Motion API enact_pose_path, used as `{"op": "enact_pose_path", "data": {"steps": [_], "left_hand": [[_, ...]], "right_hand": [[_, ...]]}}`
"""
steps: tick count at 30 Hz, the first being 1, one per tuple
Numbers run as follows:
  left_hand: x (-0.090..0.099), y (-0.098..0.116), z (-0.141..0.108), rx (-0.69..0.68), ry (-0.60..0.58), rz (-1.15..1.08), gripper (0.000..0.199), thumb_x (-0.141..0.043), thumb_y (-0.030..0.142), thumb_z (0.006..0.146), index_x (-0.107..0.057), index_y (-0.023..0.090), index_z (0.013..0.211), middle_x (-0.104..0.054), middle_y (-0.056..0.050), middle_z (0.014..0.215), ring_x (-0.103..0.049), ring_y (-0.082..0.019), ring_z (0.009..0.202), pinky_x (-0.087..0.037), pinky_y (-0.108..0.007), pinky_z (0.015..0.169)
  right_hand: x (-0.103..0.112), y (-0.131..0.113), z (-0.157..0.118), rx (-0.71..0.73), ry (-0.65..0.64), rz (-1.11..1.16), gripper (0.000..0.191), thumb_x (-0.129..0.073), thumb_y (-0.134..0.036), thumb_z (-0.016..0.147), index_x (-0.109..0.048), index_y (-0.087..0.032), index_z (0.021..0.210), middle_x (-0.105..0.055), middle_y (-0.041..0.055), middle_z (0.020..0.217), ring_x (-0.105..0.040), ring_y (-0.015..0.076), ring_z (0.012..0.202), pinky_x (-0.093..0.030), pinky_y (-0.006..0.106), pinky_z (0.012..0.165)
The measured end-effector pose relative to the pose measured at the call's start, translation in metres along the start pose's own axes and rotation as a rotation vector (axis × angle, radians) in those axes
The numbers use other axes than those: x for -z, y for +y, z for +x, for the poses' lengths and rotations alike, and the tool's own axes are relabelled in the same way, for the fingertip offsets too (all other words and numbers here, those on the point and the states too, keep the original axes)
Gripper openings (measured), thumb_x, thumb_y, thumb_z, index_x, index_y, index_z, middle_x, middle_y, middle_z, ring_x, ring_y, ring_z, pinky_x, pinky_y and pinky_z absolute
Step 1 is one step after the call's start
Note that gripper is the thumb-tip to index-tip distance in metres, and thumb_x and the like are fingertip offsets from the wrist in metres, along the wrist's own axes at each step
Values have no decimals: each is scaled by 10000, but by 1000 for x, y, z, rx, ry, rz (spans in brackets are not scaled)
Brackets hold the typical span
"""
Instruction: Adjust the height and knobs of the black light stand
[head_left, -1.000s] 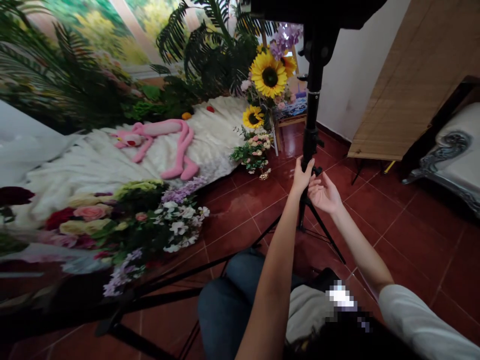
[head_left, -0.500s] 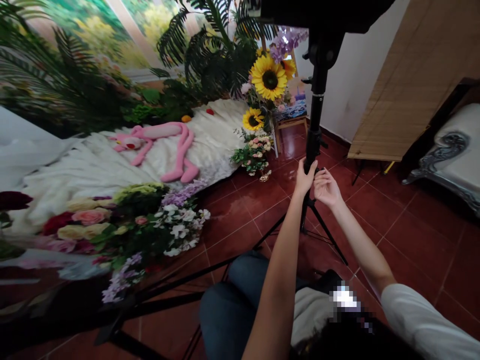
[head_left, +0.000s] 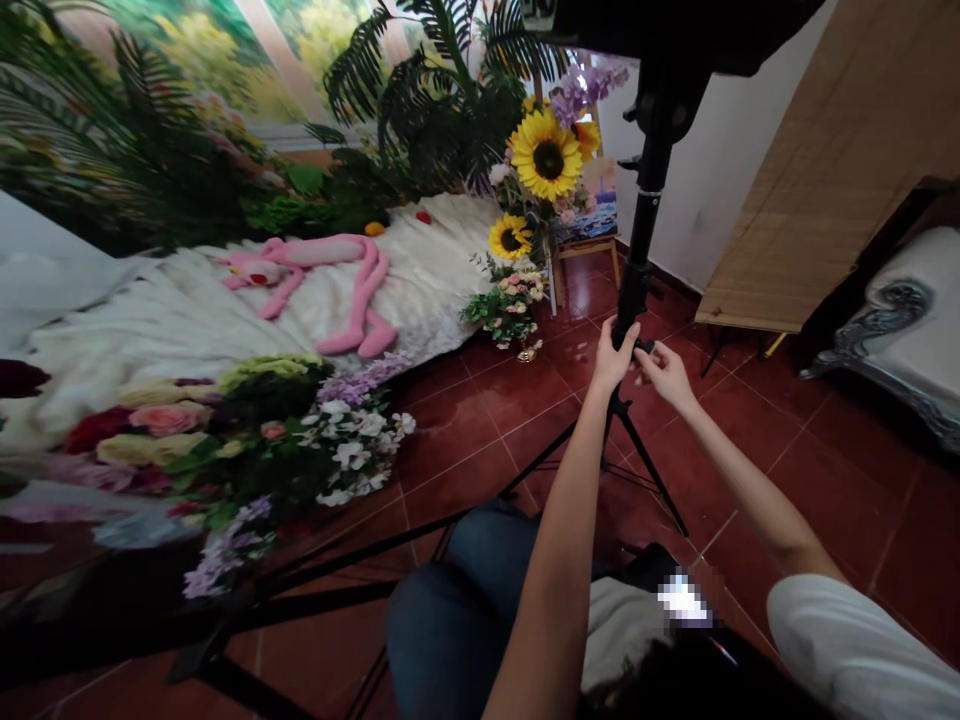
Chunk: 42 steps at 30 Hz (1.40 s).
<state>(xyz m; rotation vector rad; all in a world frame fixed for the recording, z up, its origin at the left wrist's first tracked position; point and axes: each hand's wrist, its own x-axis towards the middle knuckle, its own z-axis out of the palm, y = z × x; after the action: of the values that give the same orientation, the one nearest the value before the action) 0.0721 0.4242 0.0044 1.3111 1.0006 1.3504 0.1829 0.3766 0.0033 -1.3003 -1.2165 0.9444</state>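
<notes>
A black light stand rises from spread tripod legs on the floor, a little right of centre. My left hand is wrapped around its pole, low down near the top of the legs. Just right of it, my right hand pinches a small black knob on the side of the pole. Atop the stand sits a dark, bulky head, cut off by the upper edge of the view.
A pink plush toy lies on a white fur cover, bordered by flowers. Sunflowers stand left of the pole. Dark stand legs cross the lower left. A tan blind and an ornate white sofa are right.
My right hand has turned about the knob, its fingers now pointing more toward the pole, and its elbow has swung outward. My left hand keeps its hold. The view has shifted slightly.
</notes>
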Motion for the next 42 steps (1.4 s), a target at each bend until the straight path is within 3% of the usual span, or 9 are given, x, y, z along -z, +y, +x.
{"op": "enact_pose_path", "data": {"steps": [4, 10, 16, 22, 30, 35, 38, 40, 42], "left_hand": [[-1, -4, 1, 25, -23, -31, 452, -612, 489, 889, -552, 204, 1235, -669, -61, 1012, -646, -150, 874, -536, -322, 846], [0, -5, 2, 12, -30, -35, 456, -607, 495, 891, -539, 208, 1239, -673, -62, 1059, -650, -154, 916, -530, -331, 897], [1, -1, 0, -21, -11, -15, 448, -609, 497, 889, -558, 189, 1211, -679, -103, 1115, -647, -200, 1038, -488, -388, 1006], [1, 0, 0, -9, -10, -1, 428, -603, 468, 903, -561, 195, 1229, -678, -90, 1148, -636, -189, 1089, -469, -371, 1039], [-2, -8, 3, -33, -44, -80, 468, -632, 459, 884, -552, 182, 1253, -674, -125, 1197, -647, -209, 1106, -493, -409, 1036], [-3, -11, 5, -32, -16, -44, 494, -615, 351, 910, -498, 204, 1366, -654, -130, 1272, -599, -243, 1241, -483, -432, 1078], [-3, -11, 4, -49, -2, -22, 528, -608, 312, 916, -461, 205, 1412, -625, -134, 1328, -577, -251, 1283, -453, -420, 1113], [-2, -11, 3, -43, 4, -22, 542, -617, 326, 911, -458, 202, 1414, -634, -136, 1309, -589, -256, 1270, -449, -414, 1114], [-3, -11, 2, -31, 7, -20, 545, -629, 351, 903, -466, 200, 1400, -648, -132, 1273, -606, -255, 1242, -454, -417, 1105]], "right_hand": [[24, 0, -7, 303, 168, -642, 213, -624, -424, 851, -600, -218, 899, -720, 75, 866, -637, 179, 659, -514, 308, 634], [28, -11, -22, 452, 118, -575, 338, -507, -416, 944, -629, -224, 1194, -684, 110, 1183, -676, 182, 787, -579, 355, 710], [17, 2, -34, 408, -7, -694, 289, -562, -459, 907, -719, -286, 1078, -418, 84, 1537, -616, 312, 1174, -607, 500, 834], [24, 16, -24, 379, 33, -607, 467, -605, -509, 868, -611, -255, 1260, -437, 163, 1495, -649, 310, 1114, -557, 547, 959], [10, -31, 14, 463, 3, -465, 642, -703, -530, 793, -534, -222, 1331, -605, 161, 1324, -605, 305, 1198, -482, 520, 1054], [-18, -45, 70, 262, -139, -345, 459, -784, -493, 715, -675, -187, 1039, -726, 110, 1038, -683, 264, 994, -547, 467, 951], [-26, -50, 88, 165, -362, -243, 312, -757, -491, 747, -679, -190, 779, -743, 86, 900, -701, 220, 895, -590, 381, 823], [-27, -53, 91, 150, -477, -184, 364, -742, -522, 761, -624, -192, 662, -749, 90, 873, -707, 205, 851, -596, 337, 737], [-30, -55, 92, 167, -451, -124, 431, -739, -570, 756, -577, -193, 622, -746, 91, 826, -710, 197, 797, -594, 320, 690]]}}
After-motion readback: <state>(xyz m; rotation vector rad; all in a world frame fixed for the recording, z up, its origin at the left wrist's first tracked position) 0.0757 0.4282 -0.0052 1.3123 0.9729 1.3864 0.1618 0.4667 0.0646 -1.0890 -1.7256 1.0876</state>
